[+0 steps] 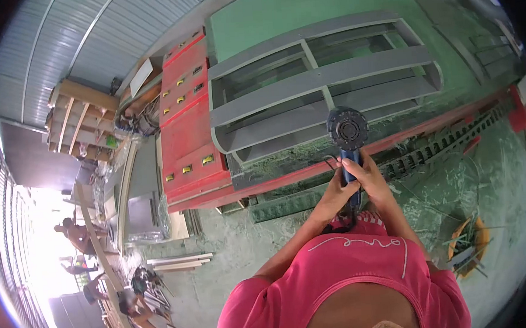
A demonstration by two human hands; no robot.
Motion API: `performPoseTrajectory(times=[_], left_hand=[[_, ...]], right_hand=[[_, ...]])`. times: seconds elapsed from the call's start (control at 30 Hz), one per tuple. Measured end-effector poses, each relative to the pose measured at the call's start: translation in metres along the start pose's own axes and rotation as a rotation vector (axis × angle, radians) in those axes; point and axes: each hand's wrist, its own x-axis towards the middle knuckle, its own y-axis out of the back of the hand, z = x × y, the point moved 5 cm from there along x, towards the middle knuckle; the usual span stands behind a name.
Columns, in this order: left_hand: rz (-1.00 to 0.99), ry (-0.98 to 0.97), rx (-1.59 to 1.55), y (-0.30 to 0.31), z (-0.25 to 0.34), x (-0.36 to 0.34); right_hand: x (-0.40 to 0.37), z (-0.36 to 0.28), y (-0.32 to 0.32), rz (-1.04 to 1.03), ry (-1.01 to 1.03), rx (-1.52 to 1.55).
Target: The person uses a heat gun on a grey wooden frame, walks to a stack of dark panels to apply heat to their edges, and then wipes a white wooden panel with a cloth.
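A power tool that looks like a sander [347, 127], with a round black slotted head and a slim blue body, is held upright in front of my chest. My left hand [337, 196] wraps around the lower blue body. Just above and to the right, my right hand [367, 175] closes around the same body, thumb along it. A dark cord hangs from its lower end against my pink shirt. The round head overlaps the near edge of a grey slatted wooden frame [265, 103], which lies on the work table with open compartments between its boards.
The red machine table [187, 132] with yellow-marked fittings is at left. Its edge, covered with sawdust, runs across in front of me. A toothed track [433, 155] lies below it. At right stands an orange bin [468, 244] with scraps. Several people work with long boards at far left.
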Motion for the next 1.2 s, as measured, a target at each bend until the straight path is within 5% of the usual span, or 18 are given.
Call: performPoseTrajectory(times=[0.5,0.67,0.73,0.8,1.2], left_hand=[[-0.033,-0.015,0.009,-0.096,0.014,0.056],[0.015,-0.17,0.028,-0.126,0.021,0.073],[0.0,-0.261,0.055,-0.136,-0.02,0.107],[-0.002,-0.115,0.055,-0.143,-0.011,0.095],[0.066,-0.056,-0.032,-0.133,-0.046,0.033]], right_hand=[[-0.006,-0.059,0.098,0.105,0.119,-0.153],[-0.007,-0.062,0.14,0.223,0.1,-0.11],[-0.004,-0.058,0.161,0.218,0.124,-0.105],[-0.007,-0.056,0.171,0.22,0.102,-0.102],[-0.041,-0.029,0.139,-0.077,-0.093,-0.407]])
